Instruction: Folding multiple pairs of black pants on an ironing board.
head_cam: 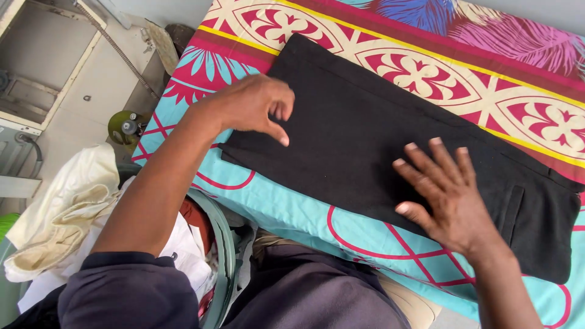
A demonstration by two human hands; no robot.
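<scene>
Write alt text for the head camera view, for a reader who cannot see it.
A person's right hand lies flat, fingers spread, on black trousers laid out on a patterned turquoise and red sheet. The left hand hovers over the trouser leg ends, fingers curled. A heap of pale cloth sits at lower left.

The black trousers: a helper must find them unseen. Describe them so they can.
Find the patterned bedsheet, turquoise with red borders. The black trousers lie folded flat across it, under the right hand: the only plain dark thing there.
</scene>
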